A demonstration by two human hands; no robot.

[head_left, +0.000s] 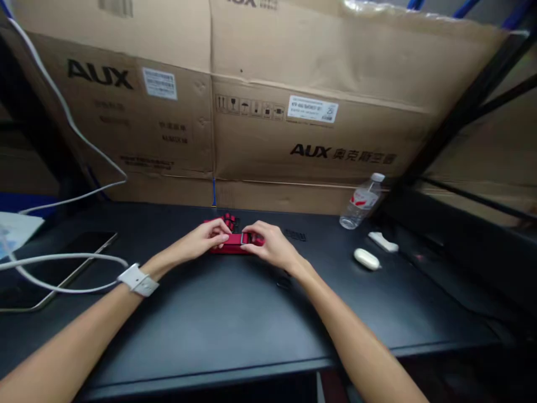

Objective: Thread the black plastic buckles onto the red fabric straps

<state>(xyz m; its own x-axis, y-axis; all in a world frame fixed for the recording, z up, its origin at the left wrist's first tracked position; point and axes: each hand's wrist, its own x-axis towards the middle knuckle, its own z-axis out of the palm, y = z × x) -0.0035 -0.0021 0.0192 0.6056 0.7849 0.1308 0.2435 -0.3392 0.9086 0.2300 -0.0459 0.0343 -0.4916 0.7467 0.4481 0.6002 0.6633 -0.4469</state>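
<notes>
A red webbing strap [232, 239] stretches between my two hands, near the back of the dark table. My left hand [210, 235] pinches its left part between thumb and fingertips. On the right, my right hand [271, 244] is closed on the strap where a grey rectangular slide buckle [242, 239] sits around it. More red webbing lies beneath, partly hidden by my fingers. Just behind my left hand is a small pile of red and black pieces [229, 219]. Several small black pieces [296, 235] lie beyond my right hand, and a black ring-like piece [284, 282] rests below it.
A water bottle [361, 202] stands at the back right, near a white oval case [367, 259] and a white bar-shaped object [383, 242]. At left lie a tablet [75, 263] and a looping white cable [90, 257]. Large cardboard boxes [260, 145] wall off the back.
</notes>
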